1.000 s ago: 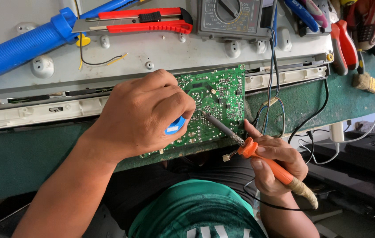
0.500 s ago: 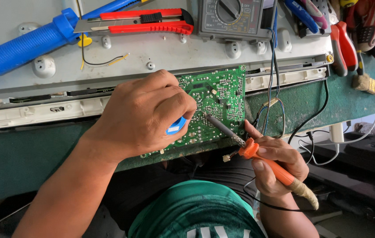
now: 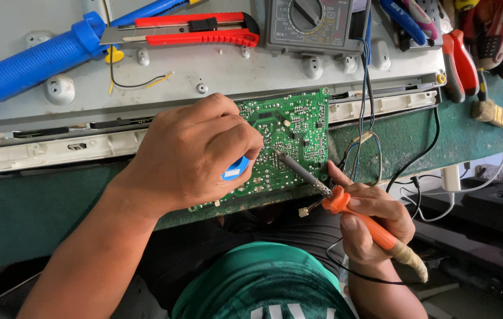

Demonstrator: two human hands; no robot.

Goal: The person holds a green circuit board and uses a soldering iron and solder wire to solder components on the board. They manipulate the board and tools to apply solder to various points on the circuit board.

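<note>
Green printed circuit board, solder side up, lay on the edge of a green-covered workbench, leaning against a grey flat panel chassis. Left hand rested on the board, fingers curled shut around a small blue spool, apparently solder. Right hand gripped an orange-handled soldering iron pencil-fashion, fingers closed on the handle, metal tip laid on the board's joints just beside the left fingertips.

Risks, as judged: hot tip so near the fingertips could burn them; lingering heat might lift a pad; a slip might bridge neighbouring joints; the board, overhanging the bench edge, could shift under pressure. Red utility knife, grey multimeter and blue corrugated hose lay well apart.
</note>
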